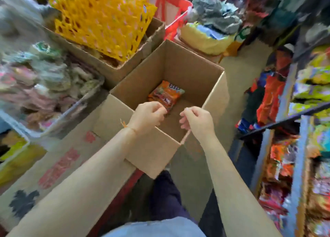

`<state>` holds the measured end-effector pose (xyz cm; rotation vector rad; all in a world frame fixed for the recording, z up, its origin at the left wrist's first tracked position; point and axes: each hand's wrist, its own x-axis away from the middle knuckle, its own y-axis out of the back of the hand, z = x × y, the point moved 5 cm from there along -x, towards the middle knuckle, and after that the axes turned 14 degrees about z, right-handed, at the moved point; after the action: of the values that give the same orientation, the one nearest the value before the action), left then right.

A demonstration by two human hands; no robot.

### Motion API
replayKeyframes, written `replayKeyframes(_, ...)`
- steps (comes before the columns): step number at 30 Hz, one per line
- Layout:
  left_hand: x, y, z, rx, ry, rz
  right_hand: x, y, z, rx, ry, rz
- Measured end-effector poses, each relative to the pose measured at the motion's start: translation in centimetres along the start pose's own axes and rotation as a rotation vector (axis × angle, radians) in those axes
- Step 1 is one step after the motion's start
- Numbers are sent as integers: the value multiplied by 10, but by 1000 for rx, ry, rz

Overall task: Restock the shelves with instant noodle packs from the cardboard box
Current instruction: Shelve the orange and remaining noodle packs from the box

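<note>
Head view: one orange noodle pack [165, 96] lies flat on the floor of the open box [192, 65], toward its left wall; whether more sit beneath, cannot tell. Likely light, crinkly film over a brittle cake, so slippery and crushable; best pinched by a sealed end or cupped across the flat face, not squeezed. Left hand [148, 115] and right hand [197, 121] hover over the near rim, fingers loosely curled, holding nothing. Shelves [300, 112] with packets stand right; yellow crate [100, 21] far left.
</note>
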<state>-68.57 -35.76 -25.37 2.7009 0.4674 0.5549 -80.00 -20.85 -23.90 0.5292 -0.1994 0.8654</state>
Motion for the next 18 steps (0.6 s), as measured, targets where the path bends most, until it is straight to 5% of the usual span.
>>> replayKeyframes(4,-92,11,9,434,294,-48,-138,1,-3,-168,-176,127)
replayKeyframes(9,-183,-7,56,883,606,-59,-274,-1,-43,-80,-537,309)
replayKeyframes(18,-222,-39,135,1207,844,-170,-331,-46,-110,-405,-898,311)
